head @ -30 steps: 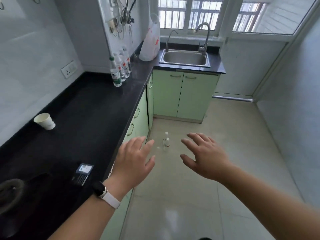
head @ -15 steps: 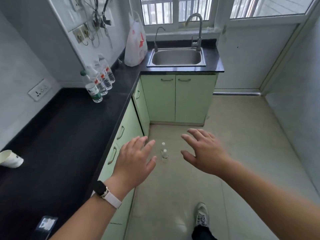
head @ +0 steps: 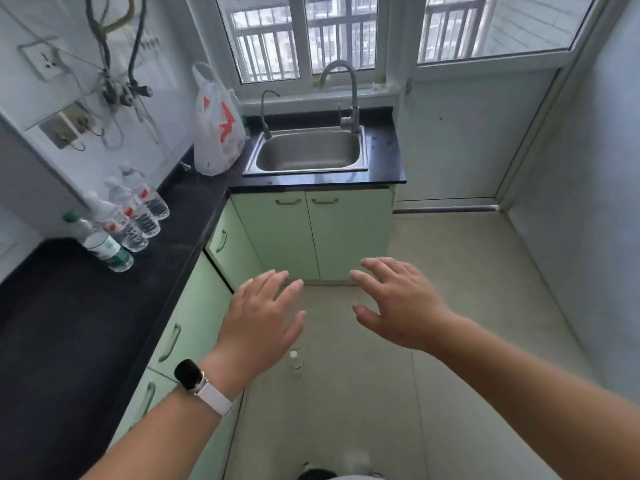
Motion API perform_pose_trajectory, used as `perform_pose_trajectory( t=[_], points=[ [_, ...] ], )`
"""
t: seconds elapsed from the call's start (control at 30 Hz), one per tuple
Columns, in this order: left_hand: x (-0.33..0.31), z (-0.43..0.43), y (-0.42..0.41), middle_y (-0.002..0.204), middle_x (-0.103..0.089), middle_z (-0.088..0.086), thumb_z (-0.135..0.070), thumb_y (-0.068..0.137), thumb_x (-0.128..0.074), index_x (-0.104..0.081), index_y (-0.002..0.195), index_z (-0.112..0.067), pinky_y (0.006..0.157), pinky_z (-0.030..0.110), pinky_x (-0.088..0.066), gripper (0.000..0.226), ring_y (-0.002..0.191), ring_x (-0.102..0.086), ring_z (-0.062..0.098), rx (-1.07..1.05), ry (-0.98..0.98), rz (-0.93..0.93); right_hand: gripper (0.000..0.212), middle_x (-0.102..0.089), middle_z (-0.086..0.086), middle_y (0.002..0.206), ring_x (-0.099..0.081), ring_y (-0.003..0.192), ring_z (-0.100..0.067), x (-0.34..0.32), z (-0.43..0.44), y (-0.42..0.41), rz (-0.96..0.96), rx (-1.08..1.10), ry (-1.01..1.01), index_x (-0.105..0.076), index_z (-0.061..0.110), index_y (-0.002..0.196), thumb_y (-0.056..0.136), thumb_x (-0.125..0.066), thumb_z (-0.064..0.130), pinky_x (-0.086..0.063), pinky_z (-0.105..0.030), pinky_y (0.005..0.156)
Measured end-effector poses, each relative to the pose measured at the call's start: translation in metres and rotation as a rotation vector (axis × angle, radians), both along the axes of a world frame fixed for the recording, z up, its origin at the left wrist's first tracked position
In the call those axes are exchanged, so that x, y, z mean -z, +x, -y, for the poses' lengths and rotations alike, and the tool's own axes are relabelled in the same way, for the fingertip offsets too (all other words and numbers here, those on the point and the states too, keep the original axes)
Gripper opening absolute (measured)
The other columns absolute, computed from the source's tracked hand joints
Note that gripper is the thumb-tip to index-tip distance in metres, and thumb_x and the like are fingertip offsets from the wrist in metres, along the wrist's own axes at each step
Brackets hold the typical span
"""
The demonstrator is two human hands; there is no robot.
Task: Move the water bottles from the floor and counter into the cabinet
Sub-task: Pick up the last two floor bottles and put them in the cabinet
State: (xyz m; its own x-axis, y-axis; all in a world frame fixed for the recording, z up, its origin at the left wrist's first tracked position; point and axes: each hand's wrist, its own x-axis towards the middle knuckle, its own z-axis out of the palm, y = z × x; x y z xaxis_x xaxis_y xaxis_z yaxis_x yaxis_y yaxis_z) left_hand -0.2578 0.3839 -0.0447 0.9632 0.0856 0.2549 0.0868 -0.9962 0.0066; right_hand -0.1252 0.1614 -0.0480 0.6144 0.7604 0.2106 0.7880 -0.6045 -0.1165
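— Where's the floor bottle (head: pixel 296 360)?
— Lower centre of frame, standing upright, just below the left hand (head: pixel 259 317); the right hand (head: pixel 398 306) is farther off. Both hands spread, holding nothing.

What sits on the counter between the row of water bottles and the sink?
In the head view, a white plastic bag with red print stands there, right beside the sink; dark counter runs from it to the water bottles.

Steel sink (head: pixel 308 154), tall faucet (head: pixel 354 98) behind the sink, white plastic bag (head: pixel 216 133) just left of the sink, barred window (head: pixel 270 36) above the sink, wall socket (head: pixel 48 62) far left of the sink
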Motion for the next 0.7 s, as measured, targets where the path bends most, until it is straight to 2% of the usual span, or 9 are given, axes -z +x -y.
perform_pose_trajectory(
  t=[0.2,0.7],
  points=[
    [0.009,-0.002,0.077,0.131,-0.061,0.011,-0.044,0.087,-0.049,-0.064,0.127,-0.017,0.105,0.051,-0.041,0.05,0.127,-0.054,0.033,0.024,-0.032,0.018,0.059,-0.059,-0.011,0.129,-0.054,0.12,-0.032,0.001,-0.008,0.066,-0.021,-0.007,-0.043,-0.06,0.018,0.128,0.085,-0.043,0.055,-0.043,-0.043,0.098],
    [0.037,-0.078,0.283,0.13,-0.063,0.009,-0.047,0.085,-0.046,-0.064,0.127,-0.018,0.102,0.052,-0.043,0.053,0.123,-0.056,0.032,-0.044,-0.165,0.017,0.058,-0.061,-0.012,0.128,-0.057,0.117,-0.033,-0.011,-0.094,0.265,0.041,-0.091,-0.158,-0.063,0.019,0.125,0.084,-0.043,0.055,-0.046,-0.043,0.096]
  ],
)
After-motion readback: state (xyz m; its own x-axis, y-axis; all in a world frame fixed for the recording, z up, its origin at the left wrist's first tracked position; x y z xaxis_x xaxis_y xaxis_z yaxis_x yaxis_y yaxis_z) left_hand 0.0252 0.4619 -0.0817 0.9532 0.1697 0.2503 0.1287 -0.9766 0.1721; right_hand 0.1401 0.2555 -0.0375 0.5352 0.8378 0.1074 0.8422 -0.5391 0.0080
